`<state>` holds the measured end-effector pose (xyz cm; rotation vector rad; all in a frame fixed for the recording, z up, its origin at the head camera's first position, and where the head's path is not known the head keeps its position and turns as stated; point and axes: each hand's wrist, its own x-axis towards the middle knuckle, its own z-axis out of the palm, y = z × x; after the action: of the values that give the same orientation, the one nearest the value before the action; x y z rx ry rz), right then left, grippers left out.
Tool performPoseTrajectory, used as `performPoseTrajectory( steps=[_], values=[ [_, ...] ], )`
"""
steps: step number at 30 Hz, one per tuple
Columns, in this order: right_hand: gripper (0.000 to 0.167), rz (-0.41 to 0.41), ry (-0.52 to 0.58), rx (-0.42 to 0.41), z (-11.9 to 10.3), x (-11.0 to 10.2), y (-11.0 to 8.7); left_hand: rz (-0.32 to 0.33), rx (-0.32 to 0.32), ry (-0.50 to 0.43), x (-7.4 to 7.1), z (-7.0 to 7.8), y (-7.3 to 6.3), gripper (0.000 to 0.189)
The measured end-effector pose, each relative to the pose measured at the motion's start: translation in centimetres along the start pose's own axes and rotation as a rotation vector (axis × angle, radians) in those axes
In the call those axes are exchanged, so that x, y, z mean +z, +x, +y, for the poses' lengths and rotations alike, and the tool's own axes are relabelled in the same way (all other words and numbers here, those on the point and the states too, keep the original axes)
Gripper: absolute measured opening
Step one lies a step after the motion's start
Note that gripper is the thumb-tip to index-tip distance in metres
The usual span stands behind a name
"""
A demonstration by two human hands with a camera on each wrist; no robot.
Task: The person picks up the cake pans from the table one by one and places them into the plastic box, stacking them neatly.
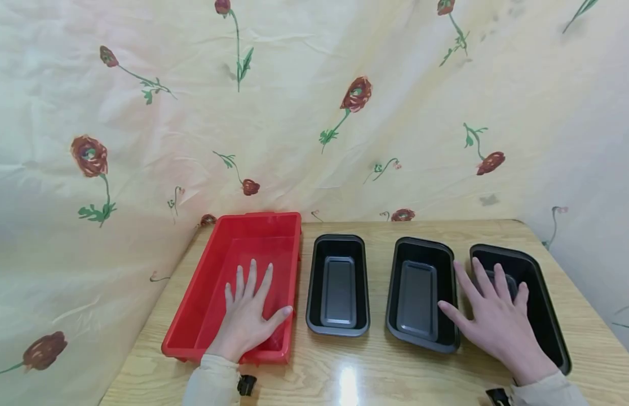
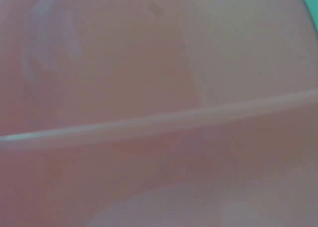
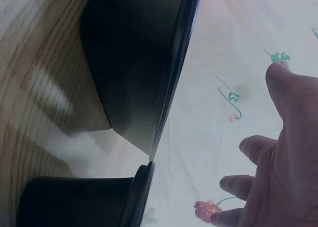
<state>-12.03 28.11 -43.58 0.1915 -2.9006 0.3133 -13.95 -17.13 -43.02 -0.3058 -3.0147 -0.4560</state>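
Observation:
My left hand (image 1: 247, 320) is spread with straight fingers over the red plastic tray (image 1: 185, 318), with nothing held. The left wrist view is filled by a blurred reddish surface. With fingers fanned out, my right hand (image 1: 497, 324) hovers over the rightmost black loaf pan (image 1: 545, 304), its thumb and index finger reaching toward the middle black loaf pan (image 1: 416, 299). In the right wrist view the palm and fingers (image 3: 241, 187) stand apart from the pan sides, holding nothing. A third black loaf pan (image 1: 337, 290) stands between the tray and the middle pan.
A light wooden table (image 1: 299, 378) bears the tray and the pans in a row. Behind and to the sides hangs a pale cloth (image 1: 294, 124) printed with red flowers. Dark bands with small black pieces (image 1: 247, 385) sit at the wrists.

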Motion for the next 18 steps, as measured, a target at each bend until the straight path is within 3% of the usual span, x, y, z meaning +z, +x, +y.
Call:
performPoseTrajectory(
  steps=[10,18],
  values=[
    [0.092,-0.005,-0.015,0.012,0.0,0.0,-0.1,0.010,0.005,-0.018,-0.1,-0.3,0.0,0.104],
    [0.091,-0.008,-0.002,0.004,-0.2,0.0,-0.2,-0.005,-0.031,-0.100,-0.9,-1.9,-0.3,0.101]
  ],
)
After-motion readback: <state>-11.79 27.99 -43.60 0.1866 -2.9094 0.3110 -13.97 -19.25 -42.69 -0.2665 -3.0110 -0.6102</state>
